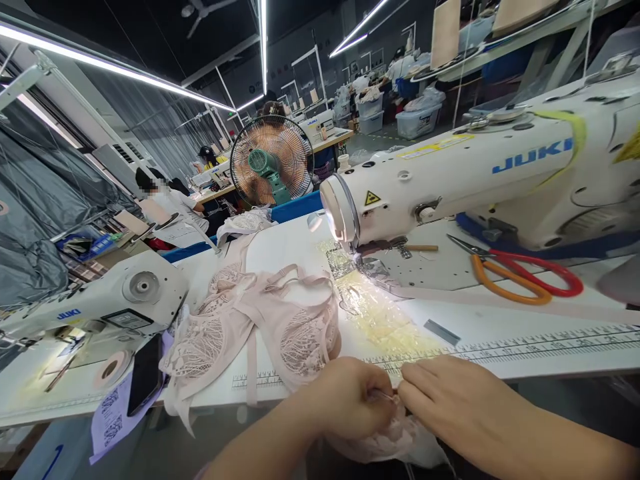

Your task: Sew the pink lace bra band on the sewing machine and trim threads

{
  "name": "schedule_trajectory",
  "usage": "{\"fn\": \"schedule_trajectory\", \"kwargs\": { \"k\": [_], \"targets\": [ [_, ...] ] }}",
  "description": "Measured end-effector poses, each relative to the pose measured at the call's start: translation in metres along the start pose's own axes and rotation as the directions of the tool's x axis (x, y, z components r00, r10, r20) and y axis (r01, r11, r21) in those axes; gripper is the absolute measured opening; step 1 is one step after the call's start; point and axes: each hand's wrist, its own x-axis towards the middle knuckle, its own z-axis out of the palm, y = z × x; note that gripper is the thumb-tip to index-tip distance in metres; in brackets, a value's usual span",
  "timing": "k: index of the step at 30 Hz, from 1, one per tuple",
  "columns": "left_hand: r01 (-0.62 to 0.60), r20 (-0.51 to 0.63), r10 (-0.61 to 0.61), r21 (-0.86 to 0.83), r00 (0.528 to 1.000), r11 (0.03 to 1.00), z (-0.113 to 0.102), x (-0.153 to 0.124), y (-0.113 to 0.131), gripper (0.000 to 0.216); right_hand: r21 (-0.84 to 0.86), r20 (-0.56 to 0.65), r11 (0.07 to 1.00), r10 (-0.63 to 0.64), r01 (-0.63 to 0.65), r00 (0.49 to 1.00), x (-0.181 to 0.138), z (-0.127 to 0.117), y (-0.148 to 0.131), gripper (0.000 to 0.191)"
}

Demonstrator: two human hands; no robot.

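Observation:
Just in front of the table edge, my left hand (353,399) is closed with its fingers curled on a pale pink lace bra (387,440). My right hand (447,393) pinches the same piece close beside it; the fingertips of both hands nearly meet. The bra hangs below the table edge, and much of it is hidden under my hands. Left of them, another pale pink lace bra (305,337) lies on the table, its cups up and its straps looped. Beyond my hands stands a white sewing machine (425,187) with its needle area lit.
Orange-and-red-handled scissors (520,270) lie right of the needle, near a small metal plate (442,332). A printed ruler strip (530,345) runs along the front edge. At left are a phone (145,375), a tape roll (113,369) and a second sewing machine (135,293). A fan (273,160) stands behind.

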Motion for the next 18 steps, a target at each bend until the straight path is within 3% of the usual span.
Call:
{"fn": "schedule_trajectory", "kwargs": {
  "k": [3, 6, 9, 12, 14, 18],
  "targets": [
    [0.006, 0.005, -0.006, 0.021, 1.0, 1.0, 0.0, 0.0, 0.0, 0.007, -0.015, 0.046, 1.0, 0.012, -0.011, 0.999, -0.005, 0.003, 0.003, 0.024],
    [-0.004, 0.016, 0.004, -0.01, 1.0, 1.0, 0.002, 0.001, -0.003, 0.006, 0.161, 0.172, 0.969, 0.162, -0.19, 0.972, -0.003, -0.004, 0.007, 0.021],
    [0.006, 0.023, -0.005, -0.023, 1.0, 1.0, 0.003, 0.001, -0.005, 0.005, 0.431, 0.404, 0.767, 0.306, -0.475, 0.862, 0.004, -0.019, 0.01, 0.024],
    [0.009, 0.032, -0.009, -0.013, 0.999, 1.0, 0.002, 0.001, -0.005, 0.006, 0.554, 0.495, 0.613, 0.301, -0.563, 0.815, 0.006, -0.029, 0.012, 0.027],
    [-0.001, 0.028, 0.001, 0.004, 1.0, 1.0, 0.002, 0.001, -0.005, 0.007, 0.564, 0.501, 0.606, 0.289, -0.561, 0.816, 0.004, -0.027, 0.01, 0.017],
    [-0.013, 0.029, 0.012, 0.038, 1.0, 0.999, 0.002, 0.0, -0.004, 0.009, 0.383, 0.486, 0.726, 0.367, -0.571, 0.793, -0.001, -0.017, 0.007, 0.013]
  ]
}}
